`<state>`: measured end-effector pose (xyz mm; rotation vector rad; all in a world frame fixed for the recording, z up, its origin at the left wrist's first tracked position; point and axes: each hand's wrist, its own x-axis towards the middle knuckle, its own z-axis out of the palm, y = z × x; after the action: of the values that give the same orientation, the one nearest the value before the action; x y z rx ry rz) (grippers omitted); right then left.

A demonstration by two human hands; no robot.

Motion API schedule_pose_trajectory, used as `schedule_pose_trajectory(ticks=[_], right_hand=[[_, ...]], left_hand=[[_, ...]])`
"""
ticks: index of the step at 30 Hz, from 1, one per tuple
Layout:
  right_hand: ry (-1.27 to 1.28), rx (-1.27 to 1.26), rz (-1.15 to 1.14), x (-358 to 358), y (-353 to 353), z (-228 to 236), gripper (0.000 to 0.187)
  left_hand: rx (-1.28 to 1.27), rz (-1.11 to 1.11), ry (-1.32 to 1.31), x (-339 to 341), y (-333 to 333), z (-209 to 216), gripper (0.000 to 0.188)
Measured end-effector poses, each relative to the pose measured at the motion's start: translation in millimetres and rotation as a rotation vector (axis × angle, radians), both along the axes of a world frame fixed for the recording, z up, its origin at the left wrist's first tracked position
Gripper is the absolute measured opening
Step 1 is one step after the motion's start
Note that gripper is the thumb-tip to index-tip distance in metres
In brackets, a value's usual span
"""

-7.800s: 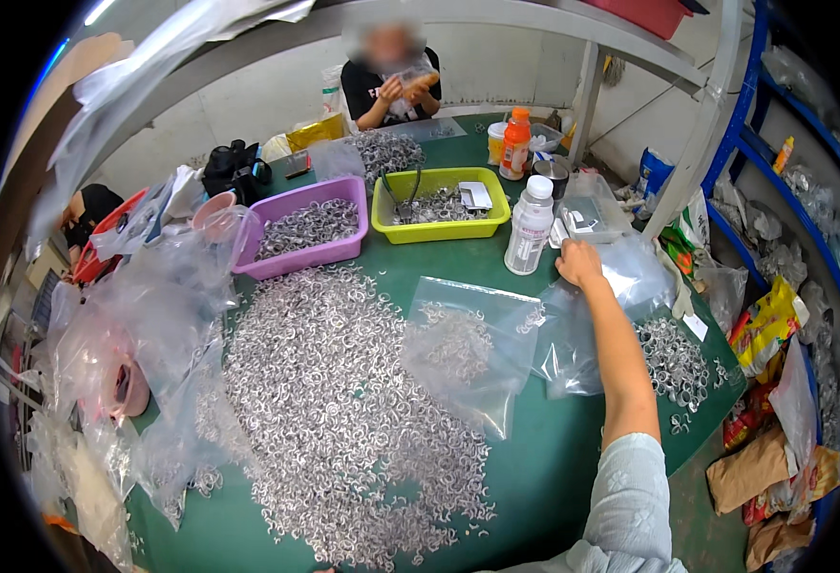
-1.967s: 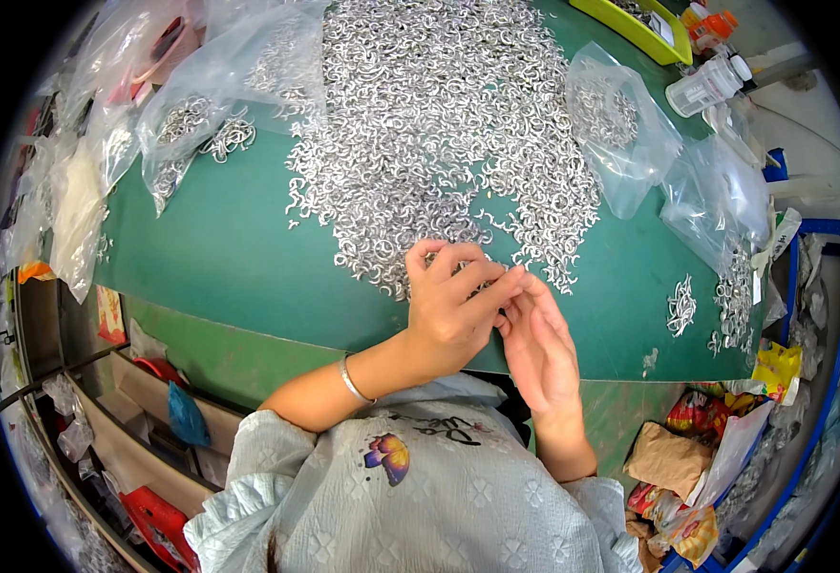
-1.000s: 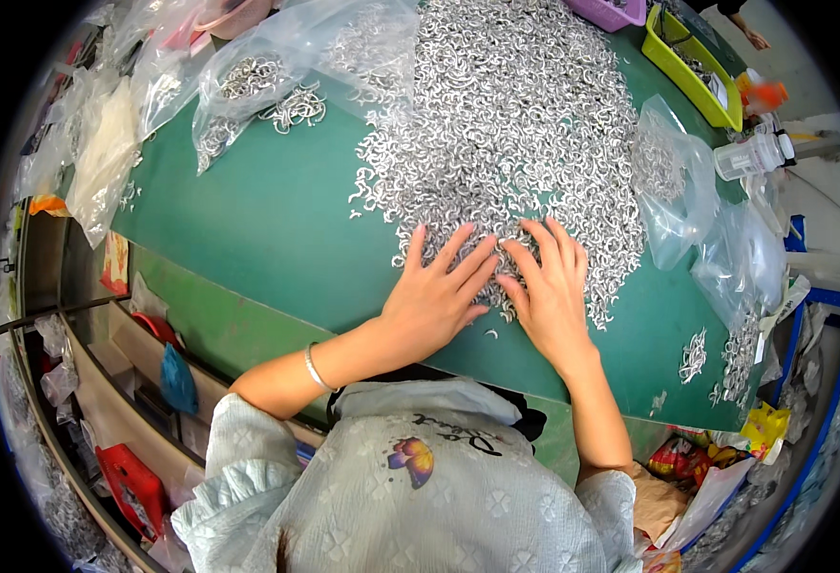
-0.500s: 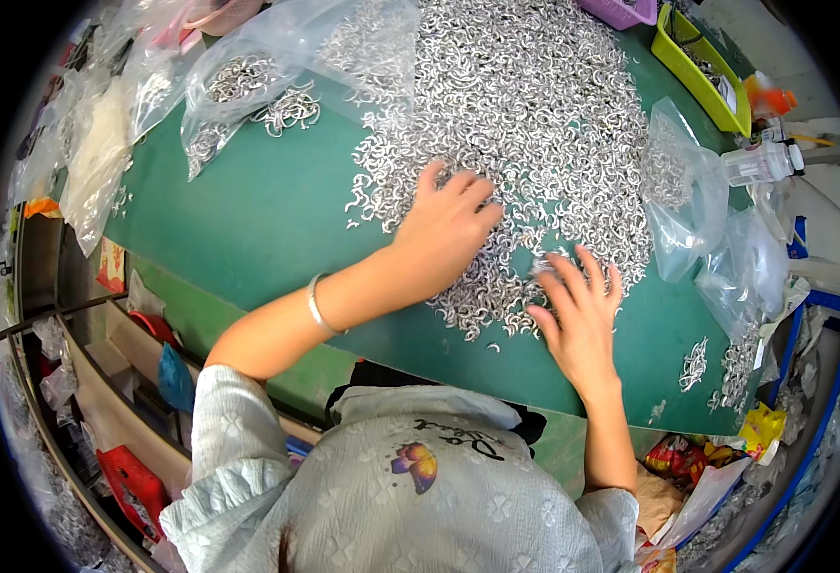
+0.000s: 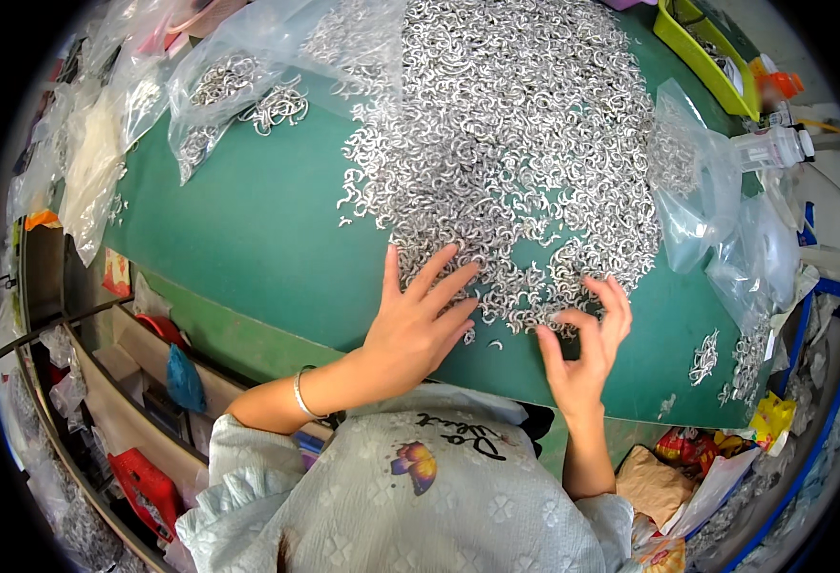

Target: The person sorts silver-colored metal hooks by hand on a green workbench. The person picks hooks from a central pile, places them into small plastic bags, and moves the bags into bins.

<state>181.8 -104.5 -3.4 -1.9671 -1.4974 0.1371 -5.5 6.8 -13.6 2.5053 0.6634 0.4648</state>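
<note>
A wide heap of small silver C-shaped metal pieces (image 5: 534, 115) is spread over the green table (image 5: 248, 229). At the near left edge of the heap is my left hand (image 5: 418, 325), fingers spread and fingertips touching the pieces. My right hand (image 5: 587, 349) rests at the near right edge, its fingers bent and its thumb apart. Nothing shows in its grasp, though its fingertips lie against the pieces. A bracelet (image 5: 302, 392) circles my left wrist. One stray piece lies on the table between the hands.
Clear plastic bags with metal pieces lie at the left (image 5: 214, 86) and right (image 5: 682, 162) of the heap. A yellow-green basket (image 5: 711, 57) and a white bottle (image 5: 773, 150) stand at the far right. Small piles of other metal parts (image 5: 703, 358) sit near the right edge.
My left hand has drawn back toward me from the middle of the heap, its fingers spreading. My right hand has come slightly nearer, its fingers more bent.
</note>
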Motion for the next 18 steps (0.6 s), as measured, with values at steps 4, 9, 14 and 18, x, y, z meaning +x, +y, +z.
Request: schedule_pose_trajectory(ticks=[4,9,14,18], right_hand=[[0.906,0.294,-0.097,-8.1,-2.5,2.5,0.018],[2.502,0.257,-0.016,-13.6,0.6,21.8,0.023],[2.593,0.232,-0.084,-15.8,-1.6,18.4,0.022],[2.14,0.128,-0.013,-13.0,-15.2,15.1,0.016]], left_hand=[[0.073,0.158,-0.085,12.3,25.4,8.2,0.022],[0.238,0.202,0.007,48.5,58.4,4.8,0.018],[0.317,0.131,0.133,59.2,67.8,-1.9,0.015],[0.35,0.061,0.088,67.5,71.1,-4.6,0.019]])
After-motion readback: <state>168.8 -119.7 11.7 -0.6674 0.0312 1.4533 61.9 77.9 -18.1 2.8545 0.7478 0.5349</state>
